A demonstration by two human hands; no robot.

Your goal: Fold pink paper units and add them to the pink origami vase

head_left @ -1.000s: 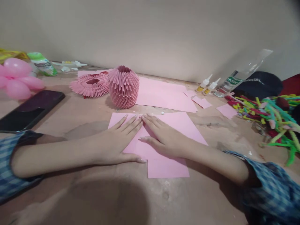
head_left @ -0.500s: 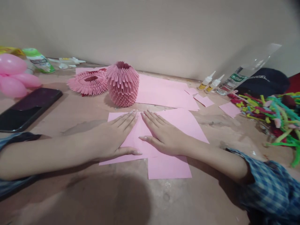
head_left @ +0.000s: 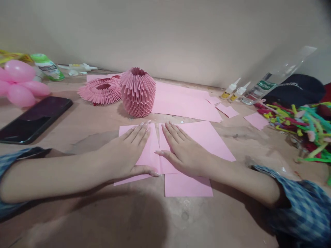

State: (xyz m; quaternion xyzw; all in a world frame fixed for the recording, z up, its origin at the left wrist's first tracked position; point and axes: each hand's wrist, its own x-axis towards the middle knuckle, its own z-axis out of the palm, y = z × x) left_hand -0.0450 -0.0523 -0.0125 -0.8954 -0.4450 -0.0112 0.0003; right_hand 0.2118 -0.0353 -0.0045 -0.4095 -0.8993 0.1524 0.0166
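Note:
My left hand (head_left: 131, 148) lies flat, fingers stretched out, on the left half of a pink sheet of paper (head_left: 200, 132). My right hand (head_left: 184, 148) presses flat on the sheet's right half, its thumb near the middle line. A narrow V-shaped split opens between the hands at the sheet's far edge and runs down toward the right thumb. Below the split the two halves still meet along a line. A smaller pink paper piece (head_left: 188, 186) sticks out from under the near edge, partly covered.
Behind the hands stand a folded-paper pink vase (head_left: 138, 94), a pleated paper ring (head_left: 103, 90) and a larger pink sheet (head_left: 181, 101). Left are a phone (head_left: 34, 119) and balloons (head_left: 20, 84). Right are glue bottles (head_left: 230, 89), a plastic bottle (head_left: 263, 86), a cap (head_left: 301, 89) and pipe cleaners (head_left: 307, 127).
The pink sheet has come apart at its far edge, where a split now shows. My hands have moved slightly apart, the right one to the right. The view has shifted a little.

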